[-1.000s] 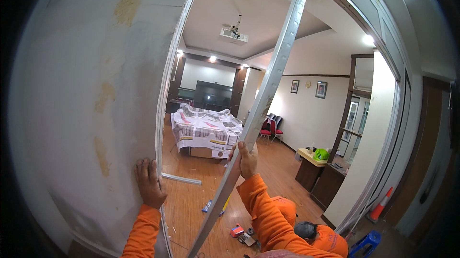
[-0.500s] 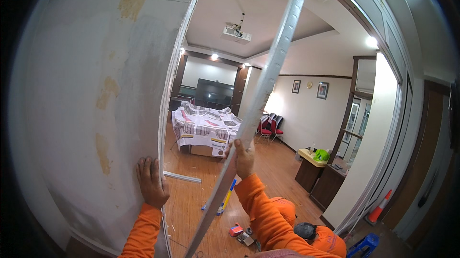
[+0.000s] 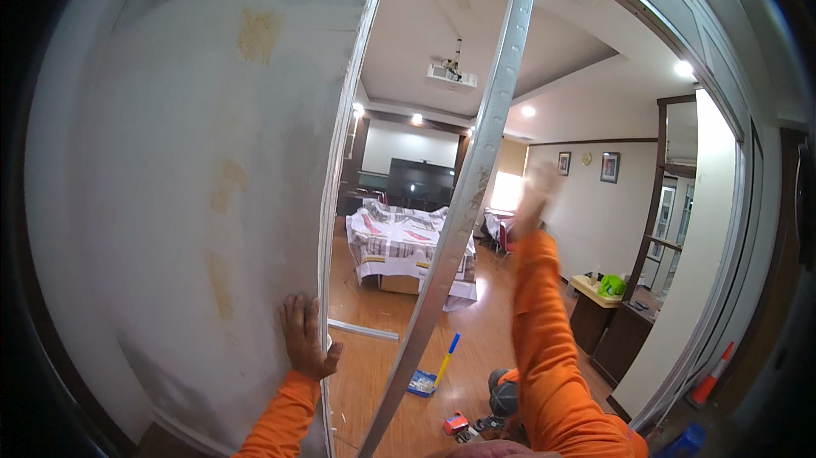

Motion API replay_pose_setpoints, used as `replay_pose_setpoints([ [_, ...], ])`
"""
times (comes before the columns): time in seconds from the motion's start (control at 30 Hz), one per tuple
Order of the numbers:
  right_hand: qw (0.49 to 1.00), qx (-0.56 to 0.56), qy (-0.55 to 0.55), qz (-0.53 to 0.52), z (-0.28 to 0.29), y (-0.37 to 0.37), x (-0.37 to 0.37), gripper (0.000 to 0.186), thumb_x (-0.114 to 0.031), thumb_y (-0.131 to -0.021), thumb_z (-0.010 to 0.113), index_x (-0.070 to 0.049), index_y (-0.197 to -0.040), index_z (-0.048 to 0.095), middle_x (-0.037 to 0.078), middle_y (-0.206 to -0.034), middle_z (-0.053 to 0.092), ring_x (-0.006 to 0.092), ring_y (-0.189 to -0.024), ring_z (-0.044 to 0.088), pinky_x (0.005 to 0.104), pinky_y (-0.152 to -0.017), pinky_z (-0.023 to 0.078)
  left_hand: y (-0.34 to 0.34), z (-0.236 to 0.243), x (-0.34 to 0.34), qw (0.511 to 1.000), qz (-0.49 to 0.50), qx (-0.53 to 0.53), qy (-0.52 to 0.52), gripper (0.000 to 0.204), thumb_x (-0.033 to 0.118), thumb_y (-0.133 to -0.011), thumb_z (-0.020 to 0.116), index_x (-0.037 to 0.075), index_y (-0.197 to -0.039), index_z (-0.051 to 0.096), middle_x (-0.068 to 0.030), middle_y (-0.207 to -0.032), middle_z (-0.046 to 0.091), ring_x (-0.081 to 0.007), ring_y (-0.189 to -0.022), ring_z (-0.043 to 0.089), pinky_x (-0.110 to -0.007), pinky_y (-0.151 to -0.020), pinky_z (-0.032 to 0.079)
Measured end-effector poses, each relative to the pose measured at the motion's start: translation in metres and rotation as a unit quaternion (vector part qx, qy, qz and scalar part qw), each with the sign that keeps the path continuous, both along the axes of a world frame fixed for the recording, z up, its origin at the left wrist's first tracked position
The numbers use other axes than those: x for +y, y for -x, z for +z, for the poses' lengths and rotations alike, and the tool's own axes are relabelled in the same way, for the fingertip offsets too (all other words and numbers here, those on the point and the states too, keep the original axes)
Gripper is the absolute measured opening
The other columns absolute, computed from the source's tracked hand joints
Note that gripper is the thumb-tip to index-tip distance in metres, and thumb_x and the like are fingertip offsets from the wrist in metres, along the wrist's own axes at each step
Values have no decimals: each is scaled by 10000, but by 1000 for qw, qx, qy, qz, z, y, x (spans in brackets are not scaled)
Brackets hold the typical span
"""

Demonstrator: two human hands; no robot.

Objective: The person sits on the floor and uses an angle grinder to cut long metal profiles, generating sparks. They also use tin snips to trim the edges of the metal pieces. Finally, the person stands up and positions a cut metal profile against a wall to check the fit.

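My left hand [image 3: 308, 339] lies with outstretched fingers on the grey patched wall panel [image 3: 187, 229], right at its edge. Beside that edge runs a pale metal frame strip [image 3: 338, 152]. A long silver metal stud [image 3: 473, 207], slightly tilted, crosses the opening from the ceiling side down to the lower edge. My right hand [image 3: 537, 190] is raised to the right of the stud, apart from it in the picture. Motion smears its fingers, so I cannot make out their shape.
Through the opening, a table under a printed sheet [image 3: 395, 241] stands on the wooden floor. A blue dustpan [image 3: 422, 382], a short metal piece [image 3: 364, 330] and a red box [image 3: 456, 424] lie lower down. Another person's dark head covering [image 3: 505, 397] shows near my right arm.
My right hand has let go of the metal stud and moved up and right. My left hand stays on the wall edge. The whole view has shifted a little.
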State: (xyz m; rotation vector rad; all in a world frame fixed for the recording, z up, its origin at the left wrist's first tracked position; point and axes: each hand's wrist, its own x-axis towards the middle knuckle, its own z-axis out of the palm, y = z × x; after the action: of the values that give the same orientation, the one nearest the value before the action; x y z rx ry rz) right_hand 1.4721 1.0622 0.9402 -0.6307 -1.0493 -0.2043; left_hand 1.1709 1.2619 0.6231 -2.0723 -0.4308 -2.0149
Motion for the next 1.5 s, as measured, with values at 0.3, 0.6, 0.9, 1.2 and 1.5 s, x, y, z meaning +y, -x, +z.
replay_pose_setpoints([
  [0.3, 984, -117, -45, 129, -15, 78, 111, 705, -550, -1056, 200, -95, -1588, 112, 139, -1638, 169, 283, -1504, 192, 442, -1227, 83, 14, -3, 6, 1000, 1, 2, 1, 864, 682, -959, 318, -17, -1459, 417, -250, -1483, 393, -443, -1406, 340, -620, -1154, 202],
  [0.6, 985, -156, -36, 67, -57, 159, 199, 691, -479, -1075, 237, -99, -1594, -16, 137, -1662, 26, 282, -1528, 72, 415, -1234, 48, 1, -1, 0, 1000, -28, 3, 12, 923, 712, -932, 357, -47, -1456, 397, -258, -1488, 375, -449, -1411, 324, -623, -1155, 191],
  [0.9, 993, -113, 35, -9, -134, 151, 203, 726, -468, -1070, 273, -57, -1584, -32, 182, -1653, 21, 332, -1528, 39, 434, -1230, 38, 2, 1, 1, 1000, -10, 19, 3, 957, 719, -915, 389, -60, -1469, 361, -284, -1490, 352, -472, -1422, 284, -636, -1154, 168],
  [1.2, 980, -177, -59, 73, -103, 130, 177, 651, -345, -1077, 284, -79, -1591, -14, 139, -1668, 27, 276, -1535, 45, 413, -1232, 45, 12, -6, 6, 994, 79, 66, 26, 960, 530, -829, 650, -54, -1495, 281, -314, -1512, 282, -511, -1418, 237, -646, -1154, 157],
  [1.5, 992, -74, 99, 0, -262, 93, 230, 638, -334, -1061, 316, -67, -1589, 78, 136, -1656, 110, 261, -1522, 119, 425, -1231, 75, -10, -19, 36, 994, 99, 53, 5, 1179, 506, -606, 825, -16, -1516, 288, -269, -1518, 307, -490, -1421, 247, -651, -1156, 172],
])
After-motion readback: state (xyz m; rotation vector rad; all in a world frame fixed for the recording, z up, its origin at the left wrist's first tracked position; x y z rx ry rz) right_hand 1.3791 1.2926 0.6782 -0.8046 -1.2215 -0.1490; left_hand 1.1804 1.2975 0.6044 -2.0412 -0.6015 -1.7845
